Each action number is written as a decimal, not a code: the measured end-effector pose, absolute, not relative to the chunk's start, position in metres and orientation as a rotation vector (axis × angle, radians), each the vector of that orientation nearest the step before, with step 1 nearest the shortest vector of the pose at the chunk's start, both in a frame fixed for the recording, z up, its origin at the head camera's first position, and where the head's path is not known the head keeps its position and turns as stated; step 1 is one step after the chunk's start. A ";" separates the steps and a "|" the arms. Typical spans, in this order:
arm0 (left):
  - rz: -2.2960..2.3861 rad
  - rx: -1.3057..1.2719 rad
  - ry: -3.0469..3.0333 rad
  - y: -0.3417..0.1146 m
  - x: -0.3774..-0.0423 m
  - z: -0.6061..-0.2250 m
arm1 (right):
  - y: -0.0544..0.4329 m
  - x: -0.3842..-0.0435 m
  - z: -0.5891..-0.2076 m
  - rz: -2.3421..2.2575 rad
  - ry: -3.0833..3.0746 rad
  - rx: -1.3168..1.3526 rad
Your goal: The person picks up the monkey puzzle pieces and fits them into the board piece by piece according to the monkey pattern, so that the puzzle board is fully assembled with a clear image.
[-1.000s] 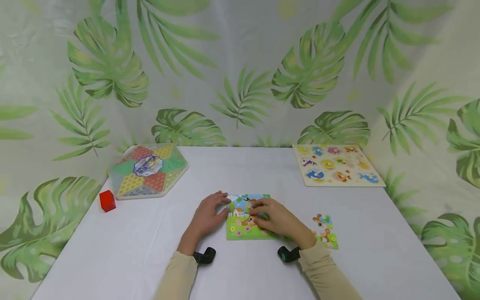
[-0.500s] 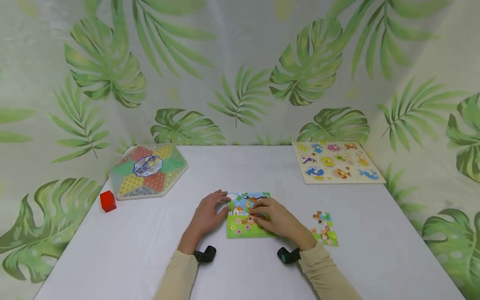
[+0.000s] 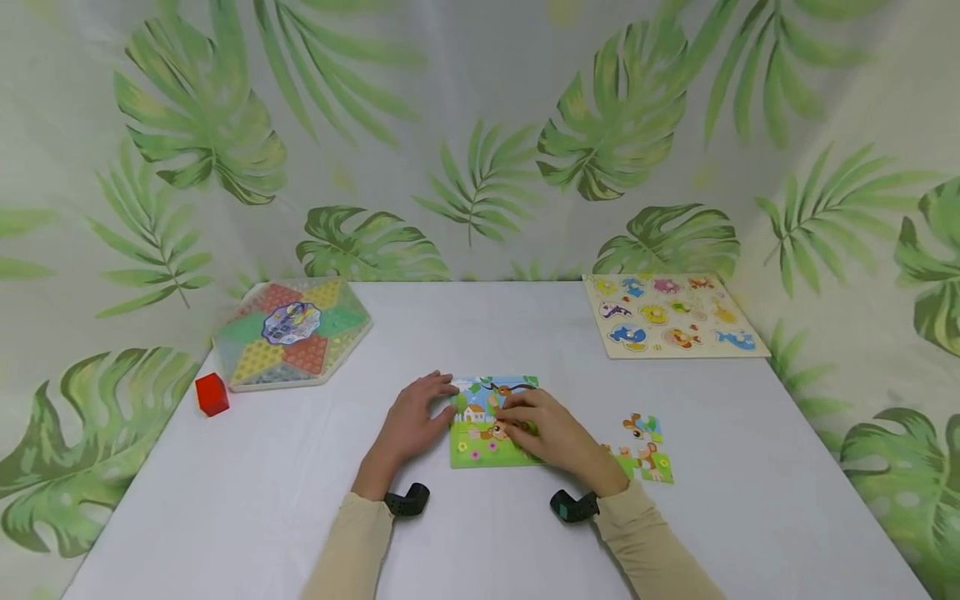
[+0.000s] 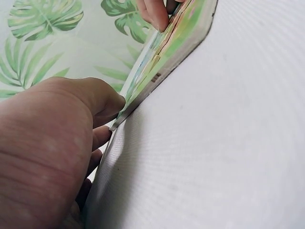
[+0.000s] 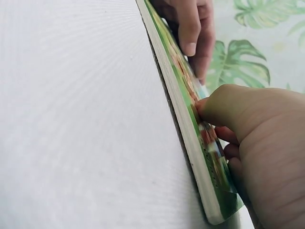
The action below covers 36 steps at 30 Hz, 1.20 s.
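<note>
A picture puzzle (image 3: 476, 454) with a house, flowers and a monkey on it lies on the white table. My left hand (image 3: 411, 427) rests along its left edge, fingers spread and fairly straight; in the left wrist view the thumb (image 4: 112, 102) touches the rim. Over the right half of the picture, my right hand (image 3: 551, 431) has its fingers bent and pinches a puzzle piece, mostly hidden under the fingertips. The right thumb (image 5: 209, 109) presses close on the picture surface in the right wrist view. Several loose puzzle pieces (image 3: 651, 458) lie right of the puzzle, beside the right wrist.
A hexagonal Chinese checkers board (image 3: 303, 354) lies at the back left, with a red block (image 3: 212, 395) in front of it. At the back right lies a wooden peg puzzle (image 3: 660, 352) with sea animals. A leaf-patterned cloth (image 3: 480, 242) hangs behind the table.
The head view has tilted slightly, so everything sits a little higher. The right fingers have shifted slightly on the puzzle, showing more of its upper right; the left hand stays at the edge.
</note>
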<state>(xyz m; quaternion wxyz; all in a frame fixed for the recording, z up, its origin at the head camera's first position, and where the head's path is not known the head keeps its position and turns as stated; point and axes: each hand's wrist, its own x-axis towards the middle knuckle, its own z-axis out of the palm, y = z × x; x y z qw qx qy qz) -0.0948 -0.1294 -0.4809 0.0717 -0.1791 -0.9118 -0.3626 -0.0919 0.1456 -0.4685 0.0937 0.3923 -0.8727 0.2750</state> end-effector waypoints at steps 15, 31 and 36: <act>-1.105 -0.498 -2.741 -0.129 -0.099 -0.474 | 0.145 -0.096 -0.463 0.842 -2.599 1.167; -1.090 -0.481 -2.734 -0.125 -0.092 -0.481 | 0.193 -0.079 -0.450 0.839 -2.702 1.152; -1.080 -0.461 -2.763 -0.125 -0.092 -0.484 | 0.215 -0.077 -0.450 0.857 -2.697 1.072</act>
